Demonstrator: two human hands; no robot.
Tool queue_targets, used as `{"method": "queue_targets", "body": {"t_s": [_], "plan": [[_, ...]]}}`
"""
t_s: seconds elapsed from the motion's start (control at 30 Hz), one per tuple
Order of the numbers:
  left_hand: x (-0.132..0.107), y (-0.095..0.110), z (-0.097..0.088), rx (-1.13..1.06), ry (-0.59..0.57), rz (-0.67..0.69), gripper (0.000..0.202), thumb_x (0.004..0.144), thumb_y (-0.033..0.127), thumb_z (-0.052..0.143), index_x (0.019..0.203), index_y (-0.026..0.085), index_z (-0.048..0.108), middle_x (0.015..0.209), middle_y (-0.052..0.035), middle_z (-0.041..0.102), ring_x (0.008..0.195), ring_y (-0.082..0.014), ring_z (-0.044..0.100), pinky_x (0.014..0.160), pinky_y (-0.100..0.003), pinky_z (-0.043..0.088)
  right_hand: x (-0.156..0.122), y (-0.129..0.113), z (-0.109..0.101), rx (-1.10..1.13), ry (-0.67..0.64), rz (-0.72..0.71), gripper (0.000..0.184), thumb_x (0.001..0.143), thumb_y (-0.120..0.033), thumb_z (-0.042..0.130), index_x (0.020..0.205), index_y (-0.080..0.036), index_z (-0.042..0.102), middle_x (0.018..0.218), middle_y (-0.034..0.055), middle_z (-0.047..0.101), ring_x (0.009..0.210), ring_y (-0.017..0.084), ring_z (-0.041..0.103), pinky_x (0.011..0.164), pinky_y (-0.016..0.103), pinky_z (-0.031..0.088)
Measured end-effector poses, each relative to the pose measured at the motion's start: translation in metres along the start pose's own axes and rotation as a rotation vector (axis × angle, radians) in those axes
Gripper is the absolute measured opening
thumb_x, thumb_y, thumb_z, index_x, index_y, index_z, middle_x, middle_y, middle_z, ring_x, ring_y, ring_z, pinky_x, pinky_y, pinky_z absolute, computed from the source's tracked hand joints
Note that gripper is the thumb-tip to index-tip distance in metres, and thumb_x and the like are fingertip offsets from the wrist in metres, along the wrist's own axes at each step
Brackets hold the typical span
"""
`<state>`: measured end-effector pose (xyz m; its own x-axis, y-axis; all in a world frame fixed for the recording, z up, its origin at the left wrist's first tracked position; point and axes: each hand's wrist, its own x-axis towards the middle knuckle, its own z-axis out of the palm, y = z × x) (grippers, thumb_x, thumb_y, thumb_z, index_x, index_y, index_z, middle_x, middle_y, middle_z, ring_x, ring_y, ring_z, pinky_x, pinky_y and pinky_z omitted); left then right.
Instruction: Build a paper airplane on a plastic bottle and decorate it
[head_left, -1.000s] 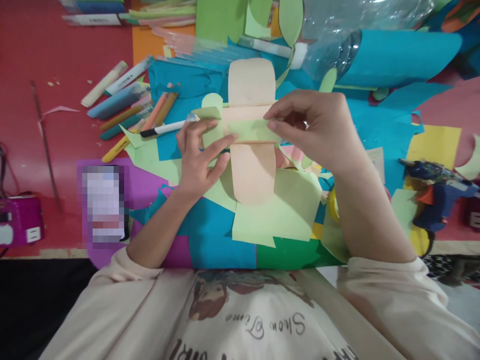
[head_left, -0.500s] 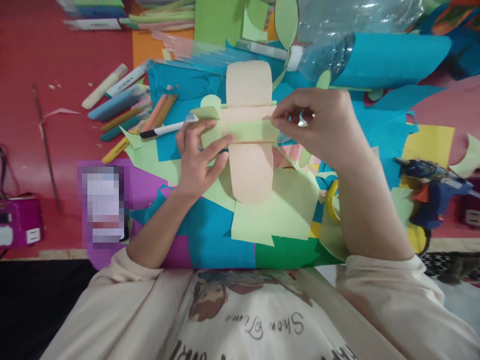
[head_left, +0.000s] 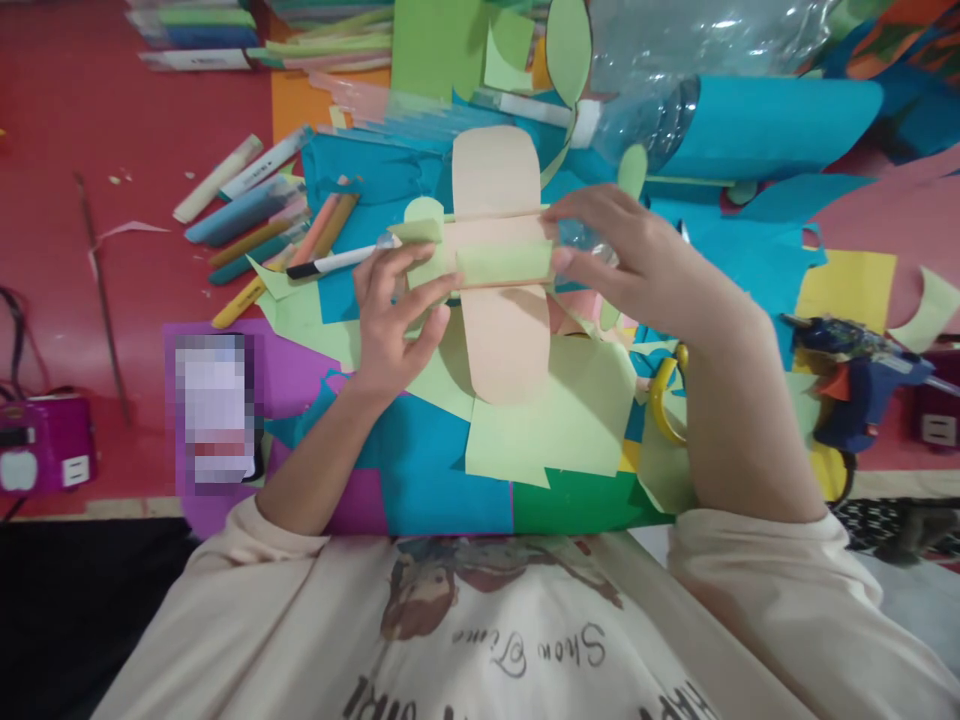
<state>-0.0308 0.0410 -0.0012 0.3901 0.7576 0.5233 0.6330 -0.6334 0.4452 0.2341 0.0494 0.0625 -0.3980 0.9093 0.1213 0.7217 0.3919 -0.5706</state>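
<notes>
The left hand (head_left: 391, 328) (seemingly) touches a green strip (head_left: 504, 264).

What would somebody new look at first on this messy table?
Probably the peach paper in the middle, rounded at its far and near ends, with a light green strip on it between the left hand and right hand. Next might be the clear bottle at upper right, partly covered by blue paper. The blue glue gun by the right edge stands out too.

One head-worn view, forward and down, close above both hands (head_left: 391, 325).
</notes>
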Motion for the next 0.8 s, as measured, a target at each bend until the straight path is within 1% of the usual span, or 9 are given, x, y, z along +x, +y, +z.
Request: {"method": "queue_targets", "body": {"t_s": [0.13,0.3,0.37,0.43,0.5,0.57,0.63,0.7,0.8], "plan": [[0.002,0.005,-0.005,-0.002,0.008,-0.033,0.039,0.099,0.052,0.032,0.115,0.036,0.064,0.125,-0.0033,0.063,0.120,-0.0249,0.053,0.105,-0.046,0.040,-0.011,0.017,0.007,-0.060,-0.006,-0.046,0.047,0.086,-0.035,0.063,0.132,-0.033,0.052,0.137,0.0084,0.057,0.127,0.034,0.055,0.100,0.052,0.051],[-0.002,0.012,-0.012,0.004,0.033,-0.057,0.041,0.099,0.053,0.027,0.120,0.040,0.061,0.123,-0.0010,0.065,0.117,-0.0257,0.055,0.103,-0.047,0.037,-0.020,0.012,0.002,-0.059,-0.020,-0.056,0.051,0.087,-0.027,0.062,0.137,-0.031,0.051,0.140,0.0071,0.057,0.125,0.033,0.058,0.097,0.052,0.055],[-0.005,0.015,-0.013,0.020,0.058,-0.016,0.039,0.099,0.050,0.027,0.125,0.045,0.056,0.119,0.0016,0.067,0.113,-0.0259,0.057,0.103,-0.047,0.033,-0.025,0.007,-0.002,-0.036,-0.048,-0.073,0.051,0.087,-0.026,0.061,0.138,-0.032,0.051,0.139,0.0054,0.059,0.127,0.033,0.057,0.099,0.052,0.054],[-0.007,0.018,-0.012,0.051,0.089,0.076,0.038,0.099,0.048,0.030,0.130,0.048,0.051,0.115,0.0037,0.069,0.107,-0.0249,0.059,0.100,-0.045,0.031,-0.031,0.003,-0.003,-0.015,-0.072,-0.081,0.052,0.088,-0.026,0.060,0.139,-0.031,0.051,0.139,0.0053,0.060,0.129,0.032,0.056,0.102,0.052,0.052],[-0.006,0.021,-0.009,0.103,0.116,0.201,0.039,0.099,0.047,0.034,0.134,0.045,0.050,0.112,0.0033,0.070,0.101,-0.0228,0.060,0.096,-0.041,0.033,-0.036,0.003,-0.002,-0.009,-0.091,-0.079,0.053,0.090,-0.026,0.059,0.142,-0.029,0.048,0.140,0.0065,0.059,0.131,0.032,0.054,0.104,0.054,0.050],[-0.005,0.025,-0.005,0.171,0.114,0.295,0.041,0.099,0.047,0.035,0.134,0.037,0.053,0.114,0.0004,0.071,0.101,-0.0210,0.061,0.093,-0.038,0.035,-0.039,0.004,0.001,-0.020,-0.100,-0.072,0.055,0.091,-0.026,0.057,0.145,-0.029,0.045,0.141,0.0078,0.058,0.131,0.033,0.053,0.106,0.055,0.047],[-0.003,0.027,-0.002,0.223,0.080,0.320,0.044,0.100,0.049,0.034,0.132,0.032,0.057,0.119,-0.0027,0.069,0.105,-0.0211,0.061,0.092,-0.037,0.035,-0.040,0.006,0.004,-0.050,-0.090,-0.070,0.056,0.091,-0.027,0.057,0.146,-0.030,0.043,0.141,0.0083,0.057,0.131,0.033,0.053,0.108,0.057,0.045],[-0.002,0.028,0.000,0.237,0.046,0.309,0.047,0.100,0.052,0.031,0.132,0.030,0.058,0.123,-0.0047,0.068,0.108,-0.0221,0.060,0.092,-0.038,0.034,-0.041,0.006,0.006,-0.112,-0.047,-0.056,0.055,0.091,-0.027,0.058,0.144,-0.033,0.045,0.141,0.0086,0.056,0.132,0.035,0.051,0.109,0.059,0.042],[-0.002,0.028,0.000,0.225,0.052,0.317,0.047,0.100,0.052,0.034,0.133,0.029,0.057,0.121,-0.0071,0.068,0.108,-0.0230,0.059,0.091,-0.039,0.034,-0.042,0.001,0.008,-0.217,0.016,-0.023,0.055,0.090,-0.027,0.058,0.143,-0.034,0.045,0.139,0.0097,0.056,0.133,0.038,0.048,0.108,0.062,0.040]]}}
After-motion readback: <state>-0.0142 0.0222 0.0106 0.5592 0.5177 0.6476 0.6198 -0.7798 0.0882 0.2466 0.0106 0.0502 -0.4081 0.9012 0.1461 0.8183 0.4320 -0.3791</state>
